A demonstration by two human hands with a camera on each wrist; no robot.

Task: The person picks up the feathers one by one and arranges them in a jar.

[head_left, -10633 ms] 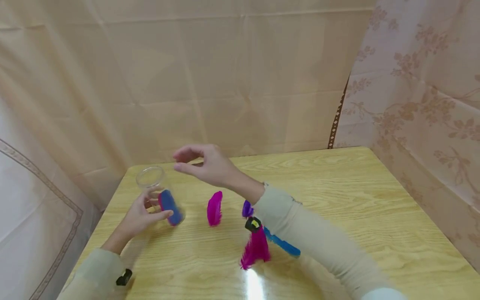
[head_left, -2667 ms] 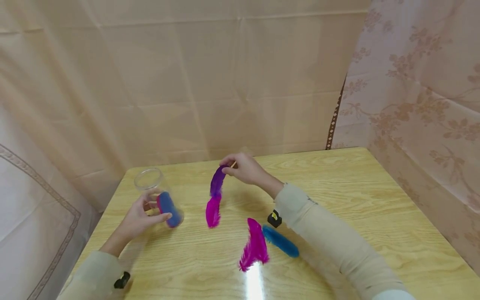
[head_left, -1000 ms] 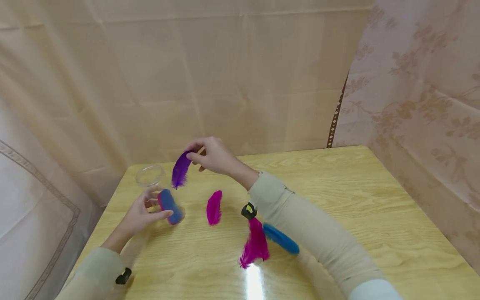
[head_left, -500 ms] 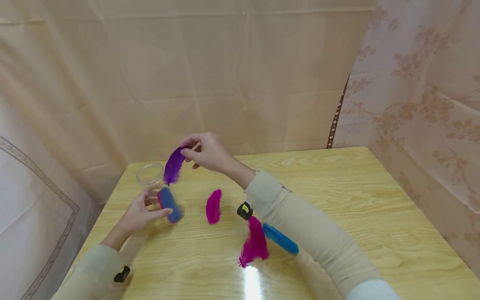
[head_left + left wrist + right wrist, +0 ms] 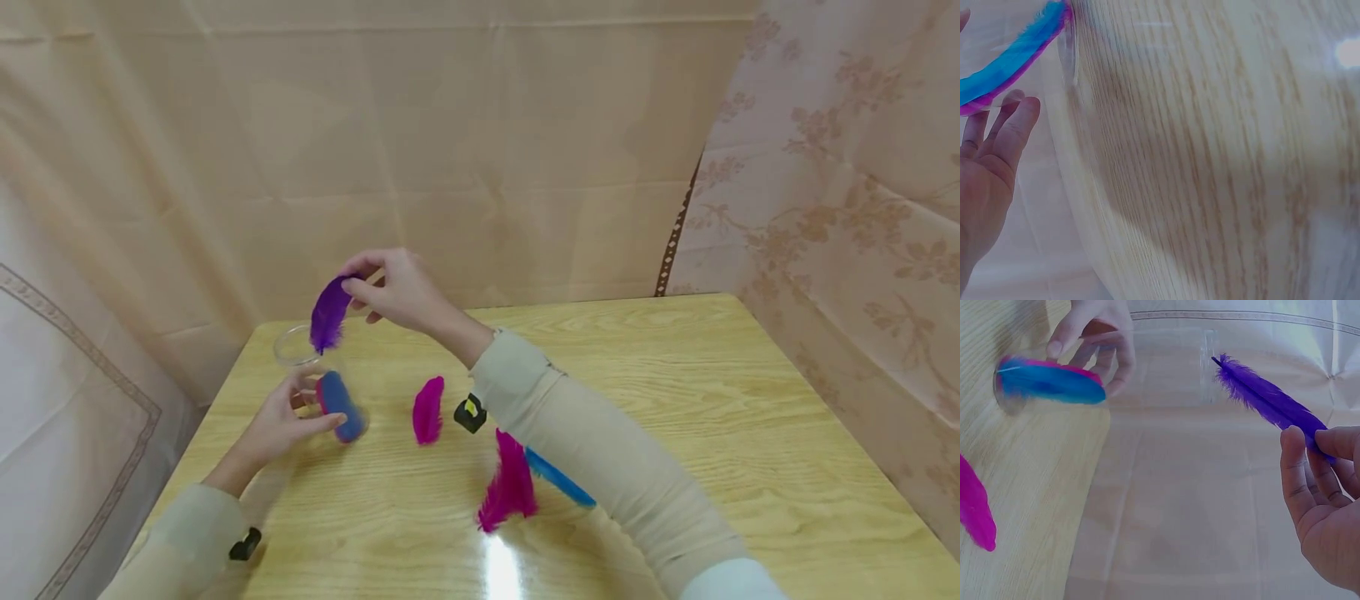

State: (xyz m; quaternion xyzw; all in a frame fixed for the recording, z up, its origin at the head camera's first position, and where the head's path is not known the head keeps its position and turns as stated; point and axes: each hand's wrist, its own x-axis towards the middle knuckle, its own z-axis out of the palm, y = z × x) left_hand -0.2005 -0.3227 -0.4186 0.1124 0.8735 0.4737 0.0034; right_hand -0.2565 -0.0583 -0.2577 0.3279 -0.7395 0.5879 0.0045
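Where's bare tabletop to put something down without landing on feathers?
The table's right half, from the right sleeve to the floral curtain, is bare. Crowded: the strip from the jar past both magenta feathers to the blue feather.

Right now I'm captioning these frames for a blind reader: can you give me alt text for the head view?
A right hand pinches a purple feather over the mouth of a clear jar, which the left hand grips on a wooden table. The jar holds a blue feather; two magenta feathers and another blue one lie nearby.
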